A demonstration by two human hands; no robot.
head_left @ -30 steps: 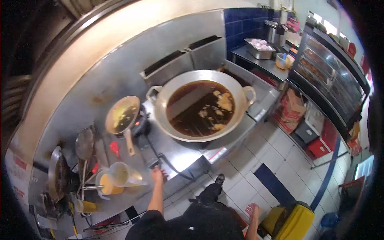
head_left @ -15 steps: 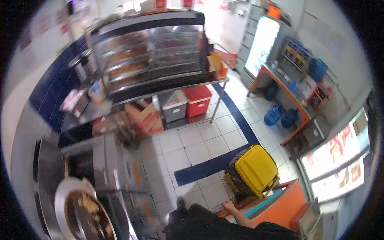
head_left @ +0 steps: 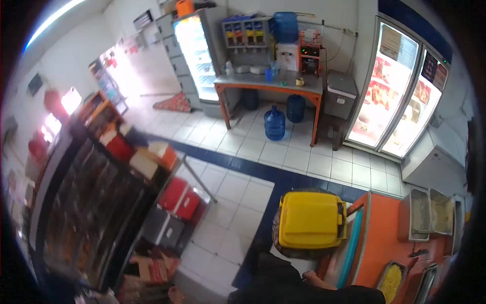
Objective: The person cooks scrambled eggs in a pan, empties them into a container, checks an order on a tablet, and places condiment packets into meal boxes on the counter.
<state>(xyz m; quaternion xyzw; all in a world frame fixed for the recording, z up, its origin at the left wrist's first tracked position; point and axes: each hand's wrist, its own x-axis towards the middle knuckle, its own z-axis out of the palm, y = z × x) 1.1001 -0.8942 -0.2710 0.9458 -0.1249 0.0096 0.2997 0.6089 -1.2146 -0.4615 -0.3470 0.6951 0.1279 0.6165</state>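
My right hand is low in the view, just left of the orange counter and below the yellow-lidded bin. Its fingers are too small and blurred to read, and I see no object in it. At the bottom edge, a small part of my left hand shows beside an open cardboard box. The rest of that hand is cut off by the frame, so its grip is hidden. My dark sleeve and clothing fill the bottom middle.
A glass display case stands at left, with a red cooler and a grey cooler on its lower shelf. Metal trays and a tray of yellow food sit on the counter. Blue water jugs stand under the far table.
My view has swung to the right and up. The display case has shifted left, the pan of food has left the view, and the counter's trays have come in. My left hand now shows.
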